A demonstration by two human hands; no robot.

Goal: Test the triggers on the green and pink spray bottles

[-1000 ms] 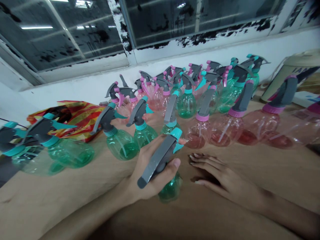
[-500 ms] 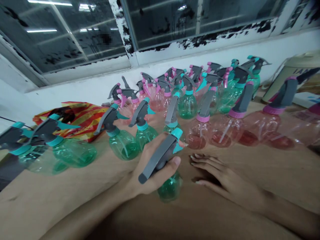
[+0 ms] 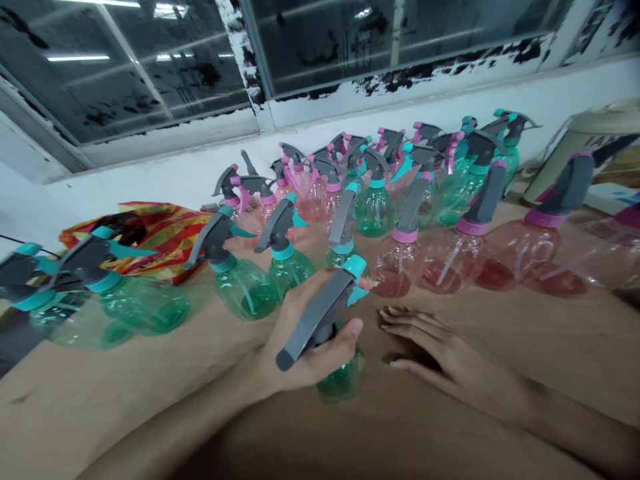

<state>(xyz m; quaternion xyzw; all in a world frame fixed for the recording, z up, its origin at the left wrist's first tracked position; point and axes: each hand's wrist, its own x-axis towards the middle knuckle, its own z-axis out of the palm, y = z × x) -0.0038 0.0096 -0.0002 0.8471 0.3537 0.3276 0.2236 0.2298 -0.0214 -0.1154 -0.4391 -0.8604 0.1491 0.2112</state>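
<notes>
A green spray bottle (image 3: 340,381) with a grey and turquoise trigger head stands on the table near me. My left hand (image 3: 305,347) is wrapped around its neck, below the grey head. The palm hides much of the bottle's upper body. To the right, my right hand (image 3: 450,357) rests on the tabletop with its fingers stretched out, apart from any bottle. Just beyond my left hand are a green spray bottle (image 3: 245,287) and a pink spray bottle (image 3: 397,267), each with some liquid at the bottom.
Several more green and pink spray bottles crowd the wooden table (image 3: 575,353) toward the wall. A red and yellow striped plastic bag (image 3: 175,240) lies at the left. A beige container (image 3: 580,147) stands at the back right, below the window (image 3: 400,47).
The left hand keeps its hold on the green bottle, with its thumb and fingers shifted only slightly. The right hand stays in place. The view has moved a little.
</notes>
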